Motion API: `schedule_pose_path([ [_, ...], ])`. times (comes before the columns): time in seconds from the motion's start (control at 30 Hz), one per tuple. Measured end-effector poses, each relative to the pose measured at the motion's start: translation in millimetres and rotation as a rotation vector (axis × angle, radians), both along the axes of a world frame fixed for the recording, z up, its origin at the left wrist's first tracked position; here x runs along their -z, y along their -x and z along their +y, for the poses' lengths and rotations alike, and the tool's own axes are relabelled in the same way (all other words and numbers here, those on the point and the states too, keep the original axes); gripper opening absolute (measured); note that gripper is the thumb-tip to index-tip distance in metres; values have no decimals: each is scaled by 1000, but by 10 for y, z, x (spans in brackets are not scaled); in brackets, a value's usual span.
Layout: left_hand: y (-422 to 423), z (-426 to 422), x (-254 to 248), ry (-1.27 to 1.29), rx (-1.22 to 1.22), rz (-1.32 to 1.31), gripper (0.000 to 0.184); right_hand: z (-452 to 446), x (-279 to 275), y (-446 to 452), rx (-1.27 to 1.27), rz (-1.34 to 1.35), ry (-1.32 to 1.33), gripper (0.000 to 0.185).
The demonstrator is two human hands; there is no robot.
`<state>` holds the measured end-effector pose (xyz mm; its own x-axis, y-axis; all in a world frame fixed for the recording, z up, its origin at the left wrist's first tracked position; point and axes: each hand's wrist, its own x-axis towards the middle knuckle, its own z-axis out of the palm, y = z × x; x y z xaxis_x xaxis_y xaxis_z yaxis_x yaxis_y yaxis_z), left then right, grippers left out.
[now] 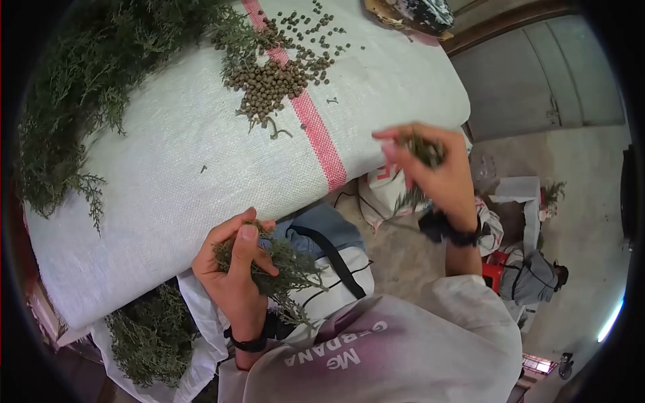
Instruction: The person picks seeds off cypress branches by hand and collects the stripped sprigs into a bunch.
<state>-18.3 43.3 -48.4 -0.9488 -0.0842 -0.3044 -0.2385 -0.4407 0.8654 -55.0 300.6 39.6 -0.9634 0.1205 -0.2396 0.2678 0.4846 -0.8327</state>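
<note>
My left hand (232, 279) is closed round a green conifer sprig (285, 269), whose feathery ends hang out below the palm. Farther right, my right hand (440, 164) is raised near the edge of a white woven sack (222, 161); its fingers are slightly blurred and curl round a small green conifer sprig (424, 149). A heap of small brown round cones (272, 84) lies on the sack across its pink stripe, with several loose ones scattered beyond. A large pile of cut conifer branches (101, 74) covers the sack's far left.
Below the sack on the left, an open white bag (208, 329) holds more conifer greenery (151, 336). A dark, peeling object (420, 17) lies at the sack's far edge. To the right, another person (534, 279) is near a red stool (494, 269) and a white box (531, 208).
</note>
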Motion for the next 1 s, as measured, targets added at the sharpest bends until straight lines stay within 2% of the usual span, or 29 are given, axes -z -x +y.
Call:
schedule_pose_path([
  [0.07, 4, 18, 1, -6, -16, 6, 17, 135, 160, 317, -126, 334, -258, 17],
  [0.1, 9, 23, -1, -5, -27, 9, 15, 158, 161, 469, -119, 340, -261, 17],
  [0.17, 11, 36, -11, 3, -20, 12, 14, 159, 186, 708, -223, 374, -624, 18],
  [0.3, 8, 63, -10, -1, -24, 9, 12, 0, 262, 988, -212, 380, -830, 19],
  [0.57, 49, 76, -6, -29, -43, 23, 10, -52, 439, 1051, -235, 509, -870, 22],
  [0.7, 29, 74, 27, -1, -31, 24, 9, -63, 468, 1053, -173, 435, -950, 23],
  [0.87, 58, 44, 1, -19, -32, 4, 6, 13, 545, 1077, -258, 543, -938, 23],
  [1.0, 50, 48, -8, -4, -84, 25, 4, -118, 319, 1006, -269, 507, -931, 23],
])
